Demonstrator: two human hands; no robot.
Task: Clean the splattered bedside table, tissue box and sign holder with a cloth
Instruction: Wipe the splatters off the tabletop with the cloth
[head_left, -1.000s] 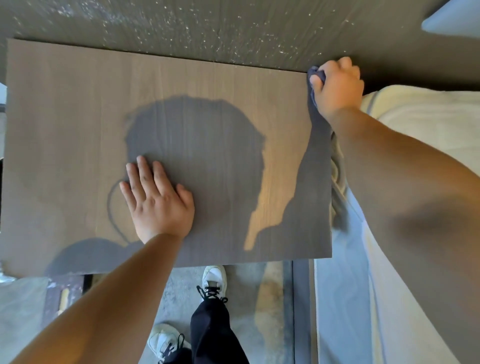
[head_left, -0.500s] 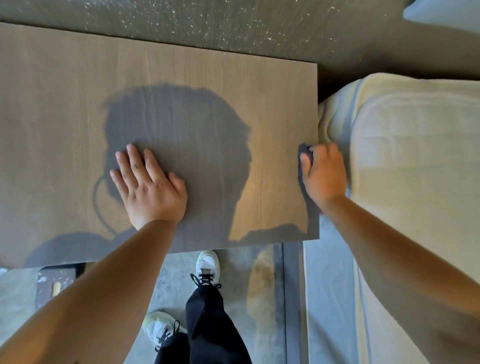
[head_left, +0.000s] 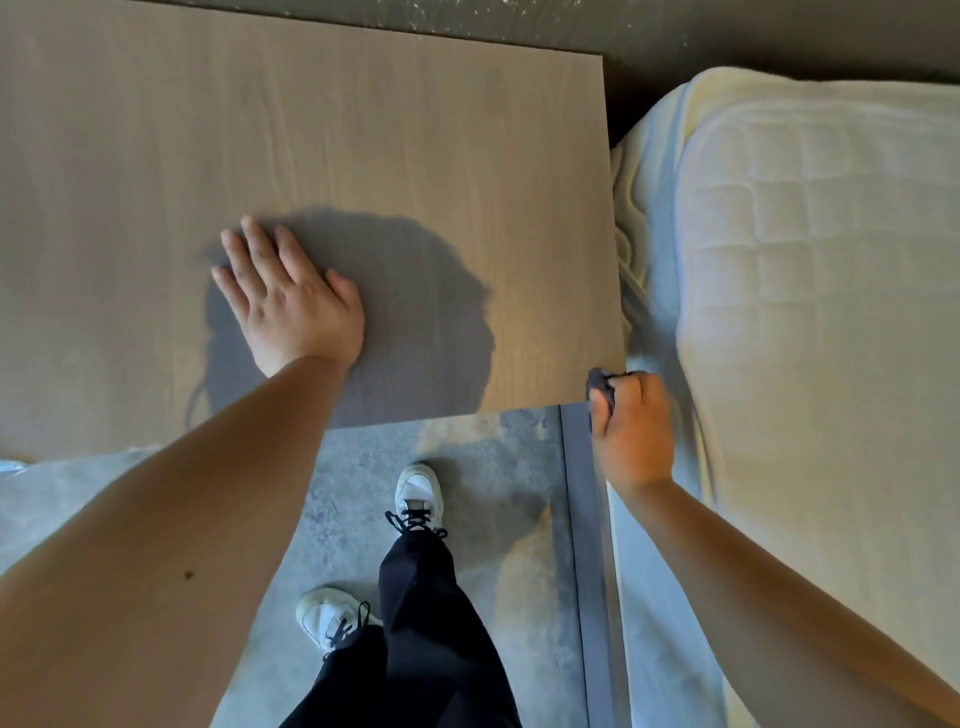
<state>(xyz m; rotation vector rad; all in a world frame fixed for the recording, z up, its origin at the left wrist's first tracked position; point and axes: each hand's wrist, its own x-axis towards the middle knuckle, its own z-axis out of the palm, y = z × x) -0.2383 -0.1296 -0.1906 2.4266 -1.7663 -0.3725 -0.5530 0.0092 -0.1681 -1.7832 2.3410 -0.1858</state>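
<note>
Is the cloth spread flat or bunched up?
Bunched up: the cloth is a dark wad in the closed right hand at the bedside table corner.

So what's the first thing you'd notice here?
A big brown table fills the top left, with the left hand flat on a dark head-shaped shadow. At its near right corner, the right hand squeezes a dark cloth, beside a white bed.
</note>
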